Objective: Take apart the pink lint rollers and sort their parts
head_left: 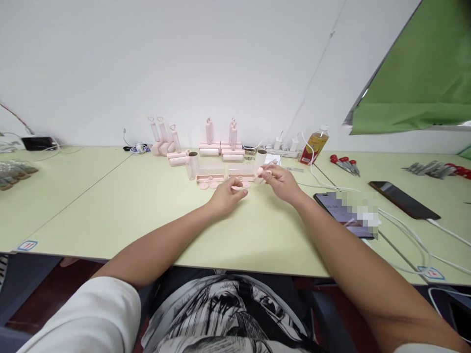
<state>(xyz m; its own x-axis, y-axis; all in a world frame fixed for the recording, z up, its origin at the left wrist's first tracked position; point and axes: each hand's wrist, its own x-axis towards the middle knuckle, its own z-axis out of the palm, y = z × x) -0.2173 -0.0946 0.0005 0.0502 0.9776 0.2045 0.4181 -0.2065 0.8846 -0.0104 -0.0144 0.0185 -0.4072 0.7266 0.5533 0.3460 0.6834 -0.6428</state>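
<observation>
My right hand [282,184] pinches a small pale pink piece [260,171], whose exact kind I cannot make out. My left hand [226,197] hovers over the table with thumb and forefinger apart and nothing visible between them. Several flat pink discs [204,186] lie just beyond it. Behind the discs, two pink trays [210,178] sit side by side, with clear covers [241,168] at their back. A cardboard-cored roll [193,166] stands upright left of the trays, and another roll [261,158] stands near my right hand.
Pink lint rollers [233,156] with upright handles line the wall. A drink bottle [314,145] and red-tipped tools [345,165] stand and lie to the right. A phone [342,215], a dark phone [404,200] and white cables [405,226] lie by my right forearm.
</observation>
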